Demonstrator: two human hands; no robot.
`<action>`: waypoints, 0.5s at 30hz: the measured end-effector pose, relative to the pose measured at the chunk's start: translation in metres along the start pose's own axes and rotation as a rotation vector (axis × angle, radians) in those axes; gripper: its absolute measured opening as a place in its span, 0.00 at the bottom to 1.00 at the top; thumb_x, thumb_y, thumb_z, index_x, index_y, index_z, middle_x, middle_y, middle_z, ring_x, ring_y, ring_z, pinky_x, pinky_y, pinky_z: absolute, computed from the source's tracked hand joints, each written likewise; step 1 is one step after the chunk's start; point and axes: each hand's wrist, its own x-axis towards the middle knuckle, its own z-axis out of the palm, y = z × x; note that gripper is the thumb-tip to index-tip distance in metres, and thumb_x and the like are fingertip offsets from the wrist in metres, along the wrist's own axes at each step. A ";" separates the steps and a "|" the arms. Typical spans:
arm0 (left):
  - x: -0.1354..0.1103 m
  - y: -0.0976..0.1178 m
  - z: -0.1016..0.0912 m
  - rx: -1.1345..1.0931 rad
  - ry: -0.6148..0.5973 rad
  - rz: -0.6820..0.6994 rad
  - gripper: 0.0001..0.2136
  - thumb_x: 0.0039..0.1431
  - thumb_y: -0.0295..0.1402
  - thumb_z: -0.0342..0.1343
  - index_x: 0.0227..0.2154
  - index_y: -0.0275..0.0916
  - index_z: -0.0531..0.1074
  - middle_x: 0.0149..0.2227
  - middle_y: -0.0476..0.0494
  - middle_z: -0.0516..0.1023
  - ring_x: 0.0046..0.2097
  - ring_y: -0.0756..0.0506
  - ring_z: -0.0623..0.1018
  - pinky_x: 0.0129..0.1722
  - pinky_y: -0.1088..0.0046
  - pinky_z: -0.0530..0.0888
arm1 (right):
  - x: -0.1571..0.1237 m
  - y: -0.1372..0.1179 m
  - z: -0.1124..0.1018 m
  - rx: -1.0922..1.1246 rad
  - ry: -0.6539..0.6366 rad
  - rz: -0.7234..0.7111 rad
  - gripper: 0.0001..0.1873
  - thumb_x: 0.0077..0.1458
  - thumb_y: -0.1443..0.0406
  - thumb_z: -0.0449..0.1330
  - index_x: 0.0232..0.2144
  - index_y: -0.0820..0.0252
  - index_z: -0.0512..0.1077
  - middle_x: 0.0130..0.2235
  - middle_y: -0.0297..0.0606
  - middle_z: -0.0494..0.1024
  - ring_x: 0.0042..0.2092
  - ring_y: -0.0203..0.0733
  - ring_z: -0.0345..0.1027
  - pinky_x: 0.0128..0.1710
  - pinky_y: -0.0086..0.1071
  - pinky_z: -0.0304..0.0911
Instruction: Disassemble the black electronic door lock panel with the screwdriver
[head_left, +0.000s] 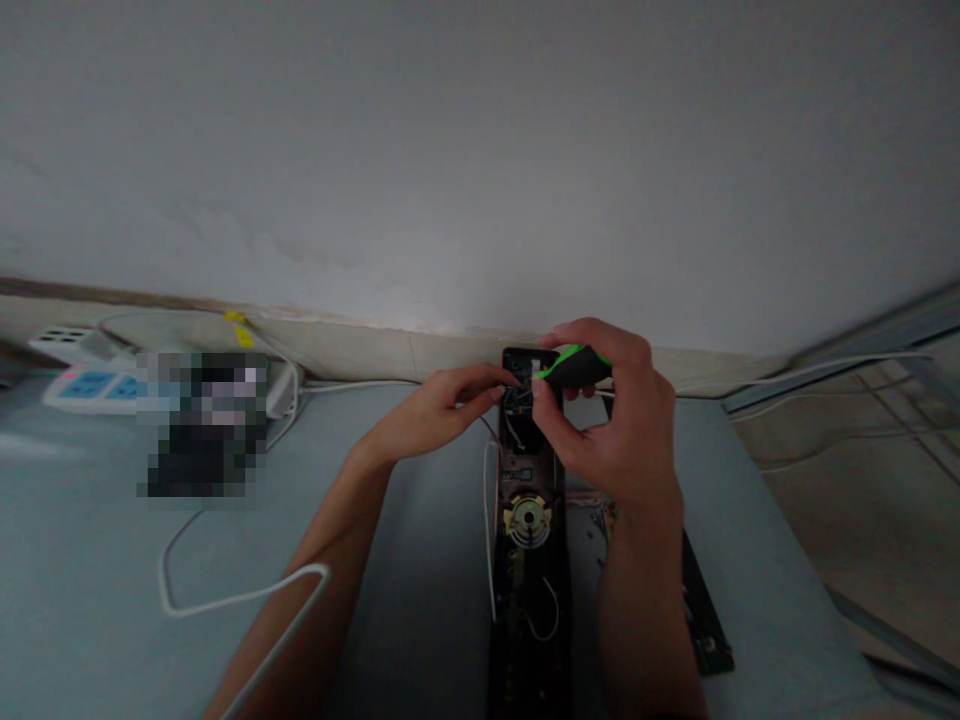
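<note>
- Near the middle of the desk (420, 620), a long black casing (561, 675) lay with its far end close to the far edge, by the wall, its near end running out of view.
- By my judgement the opening-up was done: the insides lay bare, and small dark bits (591, 533), perhaps screws, sat loose just to the right.
- Work at the far end looked unfinished, with thin wires (519, 393) exposed; I could not tell which were joined.
- My right hand (628, 420) was closed around a green-and-black tool (576, 370), its narrow end over that far end.
- My left hand (442, 410) had thumb and forefinger nearly together at the wires; I could not tell if they pinched one.
- Inside the casing sat a round metal part (529, 518), like a speaker, and a pale wire (557, 612).
- Toward the desk's right edge lay a dark panel (709, 625); by the far left corner, a power strip (94, 388).
</note>
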 end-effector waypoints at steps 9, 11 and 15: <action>-0.001 0.001 -0.002 0.079 -0.005 -0.009 0.14 0.72 0.37 0.50 0.53 0.39 0.75 0.50 0.43 0.82 0.49 0.43 0.80 0.53 0.64 0.75 | 0.000 0.002 -0.001 -0.019 0.027 -0.014 0.26 0.55 0.73 0.63 0.54 0.50 0.65 0.48 0.37 0.79 0.48 0.45 0.77 0.45 0.41 0.78; -0.001 0.001 -0.002 0.090 -0.011 -0.002 0.14 0.72 0.37 0.50 0.53 0.39 0.76 0.49 0.44 0.82 0.49 0.43 0.80 0.53 0.64 0.75 | -0.001 0.002 -0.001 -0.043 0.030 0.014 0.24 0.56 0.70 0.65 0.53 0.50 0.65 0.47 0.36 0.79 0.43 0.42 0.78 0.40 0.37 0.78; -0.002 0.003 -0.002 0.121 -0.013 0.002 0.14 0.72 0.36 0.50 0.53 0.40 0.75 0.48 0.44 0.82 0.49 0.43 0.80 0.52 0.64 0.76 | -0.002 0.001 -0.001 -0.070 0.036 0.039 0.21 0.58 0.70 0.65 0.51 0.51 0.66 0.46 0.34 0.79 0.39 0.37 0.78 0.38 0.33 0.77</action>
